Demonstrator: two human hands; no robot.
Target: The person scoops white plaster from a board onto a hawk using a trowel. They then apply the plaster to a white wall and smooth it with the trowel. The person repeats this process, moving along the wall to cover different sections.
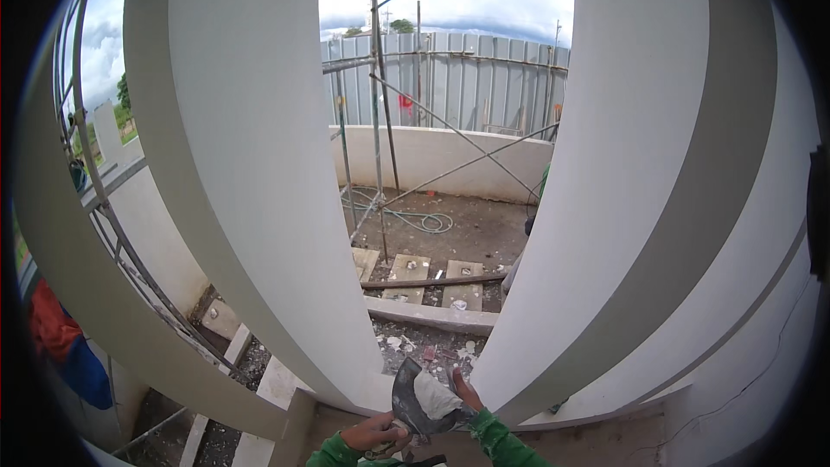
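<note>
Low in the middle, I hold a dark grey, curved, bowl-like piece with a lump of white putty-like paste in it. My left hand is closed at its lower left edge, and a pale bit shows under the fingers; what that bit is I cannot make out. On the other side my right hand cups the piece, with a digit pointing up beside the paste. Green sleeves cover both forearms. Smooth white upright panels rise to the left and right of my hands.
Beyond the gap stand metal scaffold poles, a low curved wall and a corrugated metal fence. A green hose lies on the dirt. Concrete slabs and white debris are below. Red and blue cloth is at far left.
</note>
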